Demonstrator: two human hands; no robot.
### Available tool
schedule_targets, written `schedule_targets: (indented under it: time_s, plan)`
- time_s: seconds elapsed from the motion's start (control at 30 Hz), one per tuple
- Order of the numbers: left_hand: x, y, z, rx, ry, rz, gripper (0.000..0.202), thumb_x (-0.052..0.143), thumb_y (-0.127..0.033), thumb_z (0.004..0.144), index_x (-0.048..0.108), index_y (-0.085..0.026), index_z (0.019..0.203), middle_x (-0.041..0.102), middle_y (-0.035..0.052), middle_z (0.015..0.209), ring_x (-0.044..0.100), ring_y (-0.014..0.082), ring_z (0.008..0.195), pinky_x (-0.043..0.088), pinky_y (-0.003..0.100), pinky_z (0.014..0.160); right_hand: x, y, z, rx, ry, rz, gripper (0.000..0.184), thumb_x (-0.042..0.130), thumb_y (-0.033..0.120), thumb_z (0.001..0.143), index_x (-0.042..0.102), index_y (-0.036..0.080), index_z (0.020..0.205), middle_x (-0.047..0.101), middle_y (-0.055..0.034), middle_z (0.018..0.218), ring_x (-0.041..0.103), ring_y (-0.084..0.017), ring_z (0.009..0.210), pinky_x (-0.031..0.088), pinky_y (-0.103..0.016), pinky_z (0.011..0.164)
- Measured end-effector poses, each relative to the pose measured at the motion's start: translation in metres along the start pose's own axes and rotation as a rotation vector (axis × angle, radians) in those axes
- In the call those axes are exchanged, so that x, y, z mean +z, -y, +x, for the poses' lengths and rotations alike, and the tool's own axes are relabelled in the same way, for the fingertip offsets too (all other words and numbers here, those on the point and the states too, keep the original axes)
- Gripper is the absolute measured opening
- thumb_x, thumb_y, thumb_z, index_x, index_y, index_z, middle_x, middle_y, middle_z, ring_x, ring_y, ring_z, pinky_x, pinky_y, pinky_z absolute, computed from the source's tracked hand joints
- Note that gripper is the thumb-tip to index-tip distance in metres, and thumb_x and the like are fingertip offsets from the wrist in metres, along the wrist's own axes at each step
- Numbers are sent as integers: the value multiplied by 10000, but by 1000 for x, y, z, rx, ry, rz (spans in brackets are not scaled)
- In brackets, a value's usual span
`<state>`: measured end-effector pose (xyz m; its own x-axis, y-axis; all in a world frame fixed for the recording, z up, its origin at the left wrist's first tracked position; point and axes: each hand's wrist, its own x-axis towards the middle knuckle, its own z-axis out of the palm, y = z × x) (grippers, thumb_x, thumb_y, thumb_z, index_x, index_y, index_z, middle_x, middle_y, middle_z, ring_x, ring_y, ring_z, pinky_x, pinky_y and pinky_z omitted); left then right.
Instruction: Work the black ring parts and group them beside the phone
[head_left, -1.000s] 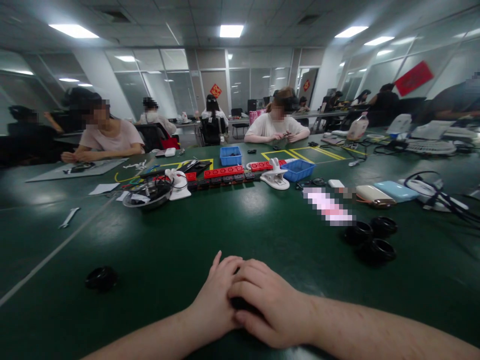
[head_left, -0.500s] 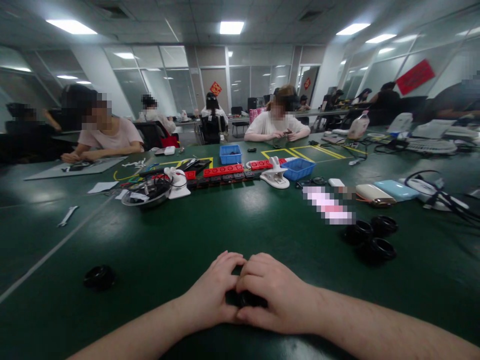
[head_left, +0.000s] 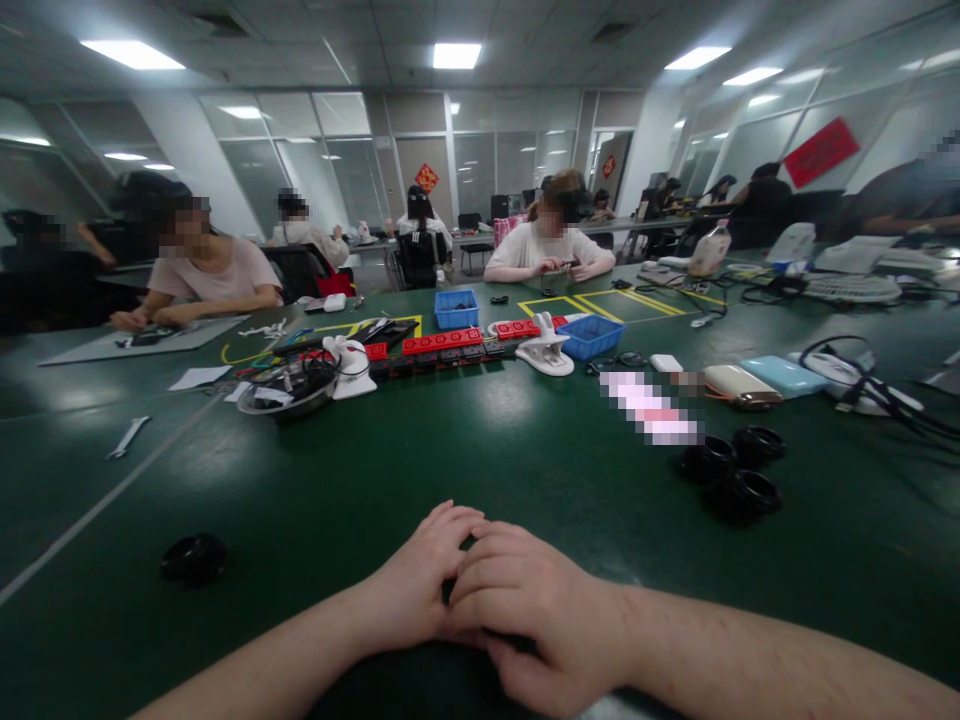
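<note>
My left hand (head_left: 420, 585) and my right hand (head_left: 532, 615) are pressed together on the green table (head_left: 480, 460) near its front edge. Both are curled round a small black part that shows only as a dark gap (head_left: 448, 592) between the fingers; I cannot make out what it is. A single black ring-shaped part (head_left: 193, 558) lies to the left of my hands. Three more black ring parts (head_left: 739, 465) sit in a cluster to the right.
Across the table lie red power strips (head_left: 446, 345), two blue bins (head_left: 592, 337), a white clamp (head_left: 545, 352), a clear bowl of cables (head_left: 289, 385), a wrench (head_left: 127, 437), power banks (head_left: 757, 380) and cables (head_left: 862, 385). Several people sit at the far side.
My right hand has slid forward over my left and closed tighter over the black part. The view has shifted slightly.
</note>
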<state>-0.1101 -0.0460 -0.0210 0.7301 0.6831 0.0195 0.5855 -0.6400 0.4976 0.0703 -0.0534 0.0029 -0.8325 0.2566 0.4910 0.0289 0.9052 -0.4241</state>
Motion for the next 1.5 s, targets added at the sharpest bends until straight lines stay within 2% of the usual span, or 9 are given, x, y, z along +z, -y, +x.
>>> schedule_targets:
  time_s: [0.13, 0.27, 0.4, 0.57, 0.9, 1.03, 1.23, 1.37, 1.5]
  plan:
    - [1, -3, 1, -32, -55, -42, 538, 727, -389, 639, 542, -254, 1126, 510, 34, 1186, 443, 247, 1126, 158, 480, 1062, -4, 1, -1, 139, -92, -54, 268, 464, 261, 762, 563, 144, 982, 609, -76, 921, 516, -187, 900, 361, -369, 883]
    - [3, -5, 1, -102, -155, -68, 529, 758, -405, 589, 561, -203, 1037, 552, 48, 1063, 493, 235, 1028, 155, 478, 1061, -3, -2, -1, 377, -59, -121, 373, 595, 404, 730, 562, 145, 997, 588, -82, 946, 498, -206, 853, 382, -377, 788]
    - [3, -6, 1, -109, -178, -63, 431, 742, -368, 590, 579, -203, 953, 539, 37, 1016, 491, 230, 985, 219, 469, 1032, 0, -5, -1, 491, 4, -149, 358, 650, 358, 682, 571, 150, 963, 574, -65, 925, 488, -198, 852, 383, -360, 780]
    - [2, -7, 2, -78, -176, -67, 361, 760, -243, 568, 614, -207, 896, 512, 28, 1007, 474, 224, 962, 375, 369, 898, -1, -6, 0, 345, 34, -65, 269, 561, 198, 636, 576, 131, 895, 587, -65, 877, 496, -191, 838, 390, -335, 768]
    - [8, 4, 2, -5, -100, 31, 331, 714, -501, 642, 669, -259, 863, 498, 28, 1115, 429, 268, 1072, 197, 477, 1012, -2, -9, -1, 100, 76, 52, 151, 390, 162, 609, 531, 171, 665, 597, -39, 744, 534, -164, 766, 395, -327, 786]
    - [7, 2, 2, -10, -103, 17, 376, 711, -493, 645, 642, -269, 939, 517, 21, 1089, 449, 257, 1050, 212, 476, 1011, -2, -8, 0, 77, 42, 46, 221, 399, 156, 618, 565, 169, 762, 606, -48, 797, 527, -173, 823, 390, -341, 822]
    - [4, -3, 1, -93, -181, -86, 516, 751, -439, 596, 561, -220, 1024, 542, 27, 1005, 496, 228, 968, 261, 442, 1009, -4, -3, 0, 251, -57, -38, 348, 534, 301, 736, 543, 142, 1046, 587, -87, 994, 498, -204, 922, 369, -373, 853]
    - [5, -2, 1, -109, -167, -69, 529, 748, -427, 575, 551, -206, 1014, 531, 39, 1024, 489, 243, 988, 189, 496, 1038, -1, -4, -1, 424, -10, -88, 420, 657, 354, 682, 547, 162, 1040, 583, -74, 976, 504, -206, 884, 382, -371, 807]
    - [5, -3, 1, -77, -164, -73, 526, 745, -376, 583, 542, -212, 1040, 514, 43, 1050, 476, 244, 1005, 194, 494, 1036, 1, -5, -1, 428, -14, -72, 387, 650, 294, 678, 547, 161, 1027, 583, -65, 971, 506, -192, 868, 389, -351, 788]
